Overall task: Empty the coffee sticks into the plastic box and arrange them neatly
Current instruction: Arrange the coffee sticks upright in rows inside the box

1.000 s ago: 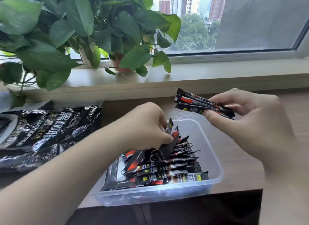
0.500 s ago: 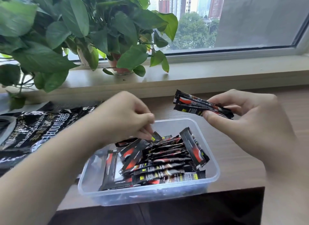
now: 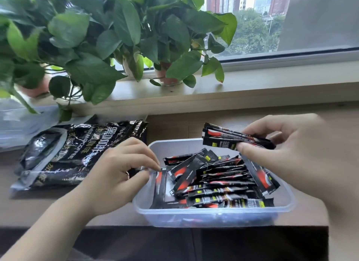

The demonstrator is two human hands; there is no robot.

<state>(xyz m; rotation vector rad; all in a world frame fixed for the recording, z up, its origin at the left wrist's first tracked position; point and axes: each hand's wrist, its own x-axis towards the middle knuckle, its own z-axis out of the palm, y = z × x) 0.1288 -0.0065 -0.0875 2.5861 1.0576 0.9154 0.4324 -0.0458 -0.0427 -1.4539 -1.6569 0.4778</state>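
A clear plastic box (image 3: 211, 217) stands on the wooden desk and holds several black-and-red coffee sticks (image 3: 217, 185), some lying flat in a row, others crossed or tilted. My left hand (image 3: 116, 173) is at the box's left rim, its fingertips pinching the top end of one stick (image 3: 160, 185) that lies along the left side. My right hand (image 3: 287, 152) hovers over the box's far right corner and grips a small bundle of sticks (image 3: 223, 137) that points left.
The flattened black coffee bag (image 3: 73, 152) lies on the desk left of the box. Potted plants (image 3: 108, 39) crowd the window sill behind, with leaves hanging over the desk's far left. The desk's front edge runs just below the box.
My left hand has moved from the box's middle to its left rim and taken hold of a stick's end there. My right hand keeps its bundle in about the same place.
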